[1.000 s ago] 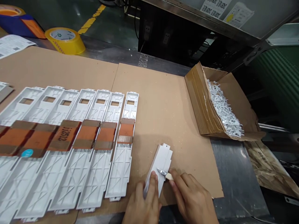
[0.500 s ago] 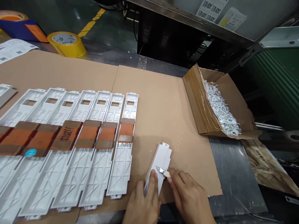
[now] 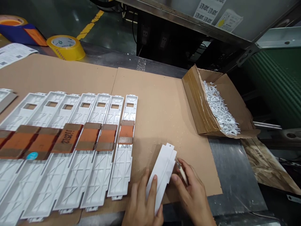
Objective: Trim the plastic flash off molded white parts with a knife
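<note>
My left hand (image 3: pixel 142 199) grips the lower end of a white plastic panel (image 3: pixel 163 171), with fingers on its smooth upper face and the thumb near the bottom. In my right hand (image 3: pixel 194 194) is a small knife with a pale handle (image 3: pixel 182 173), held between thumb and fingers just right of the panel's stepped edge. Its blade is hard to make out. To the left, several similar white panels (image 3: pixel 121 171) lie side by side, ribbed side up, with orange-brown blocks (image 3: pixel 126 132) across their middles.
Brown cardboard (image 3: pixel 160 103) covers the table. A cardboard box (image 3: pixel 195 103) at the right holds many small white plastic scraps (image 3: pixel 221 110). Yellow tape (image 3: pixel 67 53) and a printed paper (image 3: pixel 16 54) lie at the back left. A green conveyor belt (image 3: pixel 279 75) runs at the far right.
The knife has come off the panel's face and moved right, with its handle now turned in my right hand. The panel has risen and shifted slightly right in my left hand.
</note>
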